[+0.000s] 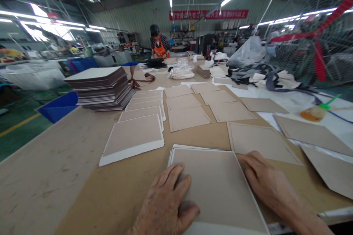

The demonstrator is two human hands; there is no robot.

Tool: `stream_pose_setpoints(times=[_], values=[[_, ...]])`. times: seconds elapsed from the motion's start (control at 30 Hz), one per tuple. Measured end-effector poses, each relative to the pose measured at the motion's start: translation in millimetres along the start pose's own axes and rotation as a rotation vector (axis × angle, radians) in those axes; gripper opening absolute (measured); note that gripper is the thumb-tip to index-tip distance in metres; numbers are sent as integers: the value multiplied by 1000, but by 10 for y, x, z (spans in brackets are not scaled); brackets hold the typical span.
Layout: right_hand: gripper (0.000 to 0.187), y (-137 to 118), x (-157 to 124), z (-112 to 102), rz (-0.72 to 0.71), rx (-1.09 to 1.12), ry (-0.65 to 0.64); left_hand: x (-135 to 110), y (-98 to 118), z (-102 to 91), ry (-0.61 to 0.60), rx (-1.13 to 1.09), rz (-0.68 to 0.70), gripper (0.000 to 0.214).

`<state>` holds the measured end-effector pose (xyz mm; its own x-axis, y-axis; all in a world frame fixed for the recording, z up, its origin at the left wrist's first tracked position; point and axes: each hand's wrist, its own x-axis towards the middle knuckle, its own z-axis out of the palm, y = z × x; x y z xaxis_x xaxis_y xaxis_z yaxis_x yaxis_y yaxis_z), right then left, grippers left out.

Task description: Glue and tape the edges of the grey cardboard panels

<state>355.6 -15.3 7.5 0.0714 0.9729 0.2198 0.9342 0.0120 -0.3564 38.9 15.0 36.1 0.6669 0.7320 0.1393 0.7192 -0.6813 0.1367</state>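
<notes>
My left hand lies flat, fingers stretched out, on the left part of a grey board on white paper right in front of me. My right hand rests on the board's right edge, fingers pointing up and left, lying flat against it. Neither hand grips anything. Just ahead lie several more grey boards: a row of overlapping ones on white sheets, loose boards in the middle and others at the right.
A tall stack of boards stands at the left back. A person in an orange apron works at the table's far end. Fabric scraps and bags pile at the right back; a glue brush with green handle lies right. Blue bins sit beside the table.
</notes>
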Motion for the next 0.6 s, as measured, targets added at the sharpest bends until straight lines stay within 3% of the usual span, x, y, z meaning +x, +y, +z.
stream_pose_setpoints(times=[0.1,0.2,0.33,0.6], values=[[38,59,125,44,99,181,-15,-8,9,8,0,-51,-29,49],[41,74,203,111,68,259,-38,-13,21,-5,15,-88,-46,49],[36,50,222,135,22,320,30,-12,27,-10,33,-127,-54,49],[33,-198,223,-107,190,485,165,-20,29,-32,52,-190,-52,50]])
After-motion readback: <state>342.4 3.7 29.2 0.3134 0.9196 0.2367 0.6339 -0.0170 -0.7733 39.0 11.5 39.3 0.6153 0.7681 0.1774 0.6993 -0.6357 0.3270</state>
